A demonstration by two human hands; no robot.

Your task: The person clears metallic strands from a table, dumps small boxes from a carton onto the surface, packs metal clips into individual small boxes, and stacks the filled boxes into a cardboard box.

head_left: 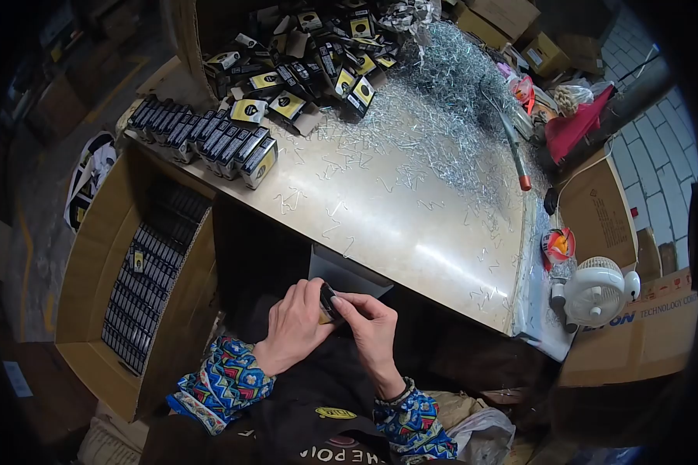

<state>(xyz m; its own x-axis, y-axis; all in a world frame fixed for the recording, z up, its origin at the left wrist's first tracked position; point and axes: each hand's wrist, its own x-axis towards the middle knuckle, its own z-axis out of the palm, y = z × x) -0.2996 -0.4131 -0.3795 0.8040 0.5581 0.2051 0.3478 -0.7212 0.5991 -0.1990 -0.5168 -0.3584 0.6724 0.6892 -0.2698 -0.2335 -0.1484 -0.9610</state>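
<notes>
The left hand (pixel 293 322) and right hand (pixel 371 322) hold a small dark carton (pixel 327 296), probably folding it; the next move likely calls for careful thumb pressure.

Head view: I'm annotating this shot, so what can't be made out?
- Head: most of the held item, behind the left hand and right hand.
- Head: print on the boxes in the carton, too small.
- Head: rest of the dark garment, cut off by the bottom edge.
</notes>
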